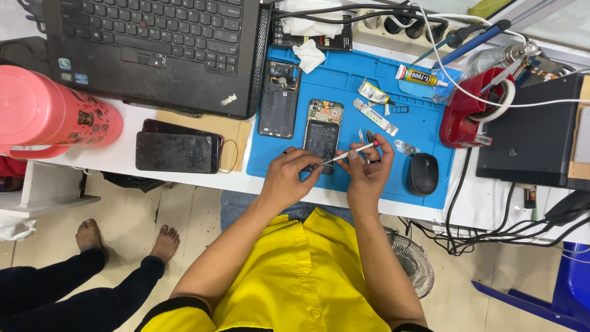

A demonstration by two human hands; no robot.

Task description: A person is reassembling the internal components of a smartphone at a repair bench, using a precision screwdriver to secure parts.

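Left hand point(289, 178) was curled on the near end of the opened phone point(322, 132), fingers closed around its bottom edge, pinning it to the blue mat point(344, 83). Right hand point(367, 169) was closed in a pinch on a thin screwdriver point(347, 154), tip angled left toward the phone's near end, close to the left fingertips. Phone lay back-off, battery showing, mid-mat, just far of both hands. To do this well, judging from the frame: keep the phone flat and steady under the left hand, hold the driver in line with the screw rather than slanted, light pressure, don't slip onto the battery. Removed back cover point(278, 98) lay left of the phone on the mat. Tweezers point(364, 136) sat just beside the right fingers, close enough to get knocked. Glue tube point(416, 77) and a smaller tube point(372, 92) were far on the mat, mouse point(423, 174) right of the right hand. Laptop point(153, 49) sat far left on the surface, two dark phones point(177, 150) stacked near it, pink bottle point(52, 110) at the left edge. Red tape dispenser point(470, 107) and cables crowded the right. Another person's bare feet point(123, 240) were on the floor at left.
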